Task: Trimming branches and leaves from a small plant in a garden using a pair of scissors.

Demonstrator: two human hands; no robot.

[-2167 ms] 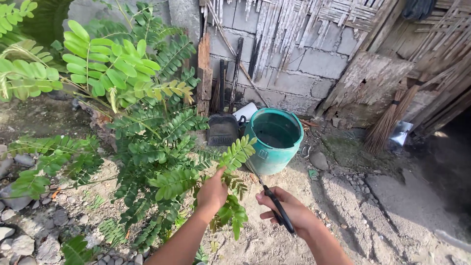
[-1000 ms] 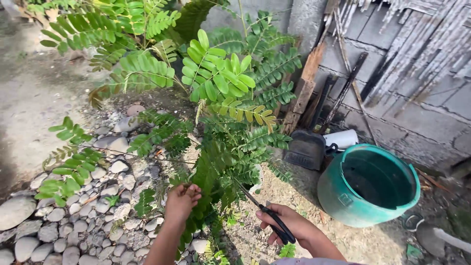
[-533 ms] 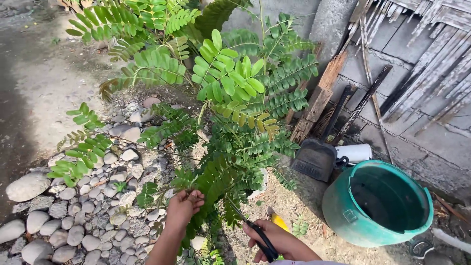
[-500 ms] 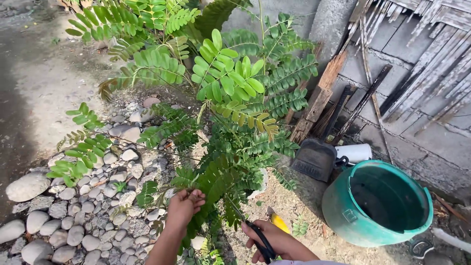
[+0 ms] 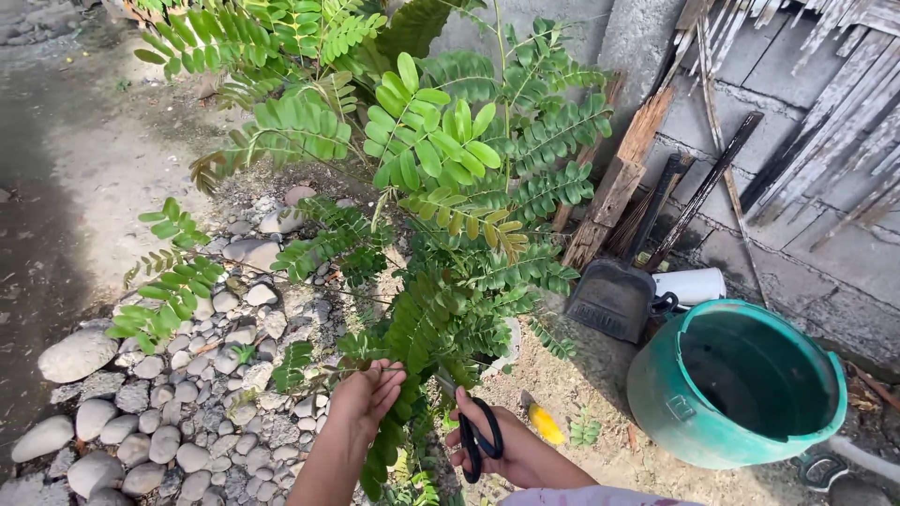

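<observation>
1. Head view, my hands: my left hand (image 5: 367, 395) is pinched on a thin leafy stem (image 5: 370, 368) low on the green shrub (image 5: 441, 225), fingers closed around it; my right hand (image 5: 502, 448) is clamped through the loops of the black scissors (image 5: 476, 433), whose blades point up into the foliage and are hidden by leaflets, so I cannot tell whether they gape or meet; the two hands sit near each other, not touching.
2. Head view, handling: the stem looks light, thin and springy, its leaflets soft and easily torn; I judge it best held on the bare stalk just beside the cut, not by the leaflets.
3. Head view, surroundings: rounded grey stones (image 5: 141, 412) lie to my left; a teal bucket (image 5: 675, 398) stands to my right, a dark dustpan (image 5: 614, 300) just behind it by the block wall (image 5: 825, 234); a yellow scrap (image 5: 544, 424) lies on the dirt.
</observation>
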